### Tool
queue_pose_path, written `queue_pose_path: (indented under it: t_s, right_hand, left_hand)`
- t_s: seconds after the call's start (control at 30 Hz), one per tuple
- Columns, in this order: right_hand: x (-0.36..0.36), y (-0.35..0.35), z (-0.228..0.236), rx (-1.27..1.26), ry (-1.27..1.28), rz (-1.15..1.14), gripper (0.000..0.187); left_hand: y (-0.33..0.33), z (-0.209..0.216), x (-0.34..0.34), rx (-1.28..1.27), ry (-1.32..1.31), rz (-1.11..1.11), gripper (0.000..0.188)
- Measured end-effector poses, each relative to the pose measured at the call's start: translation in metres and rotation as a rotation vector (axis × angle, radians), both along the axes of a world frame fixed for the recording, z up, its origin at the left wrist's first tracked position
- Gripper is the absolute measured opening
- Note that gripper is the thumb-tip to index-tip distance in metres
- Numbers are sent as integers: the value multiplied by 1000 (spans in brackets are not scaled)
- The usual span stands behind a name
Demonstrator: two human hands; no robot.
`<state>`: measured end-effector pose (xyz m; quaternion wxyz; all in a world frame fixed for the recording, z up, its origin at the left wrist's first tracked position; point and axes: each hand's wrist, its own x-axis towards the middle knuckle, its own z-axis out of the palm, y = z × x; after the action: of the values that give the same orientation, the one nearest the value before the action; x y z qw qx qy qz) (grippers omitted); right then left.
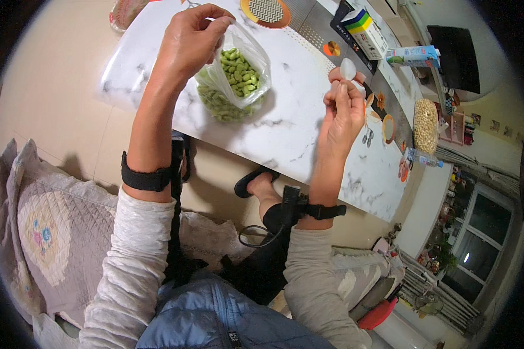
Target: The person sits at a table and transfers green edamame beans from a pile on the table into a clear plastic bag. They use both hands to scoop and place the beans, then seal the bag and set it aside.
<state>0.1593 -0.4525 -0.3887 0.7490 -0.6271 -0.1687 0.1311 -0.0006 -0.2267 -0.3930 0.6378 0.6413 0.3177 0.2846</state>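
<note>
My left hand [193, 42] pinches the rim of a clear plastic bag [261, 55] and holds its mouth open over the table. Inside the bag lie many shelled green beans [239, 72], and its bottom rests on the tabletop near the edge. Further right, my right hand [344, 113] is closed, thumb against fingers, above the table. From its fingertips a small white spoon [348, 68] sticks up, its handle mostly hidden by the fingers. Just behind these fingertips sits a pinkish object [336, 74], too covered to name.
The white marbled table [297, 128] spans the middle. At its far side stand a white carton [365, 35], a blue carton [413, 56] and a clear container of pale pieces [426, 125]. A round patterned mat [266, 11] lies beyond the bag. A quilted seat cover [70, 227] is at left.
</note>
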Motion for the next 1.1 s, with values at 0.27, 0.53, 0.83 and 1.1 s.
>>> queue_pose_path:
  t_s: [0.27, 0.53, 0.83, 1.1]
  right_hand:
    - [26, -82, -29, -729, -317, 221, 29]
    - [29, -89, -29, -926, -601, 8, 17]
    - [-22, -29, -8, -792, -342, 202, 18]
    - [-72, 19, -28, -760, -721, 437, 22]
  left_hand:
    - [-1, 4, 2, 42, 39, 18, 24]
    - [-9, 14, 5, 68, 22, 35, 23]
    - [-10, 15, 5, 63, 81, 58, 23]
    - [10, -8, 4, 15, 76, 71, 23]
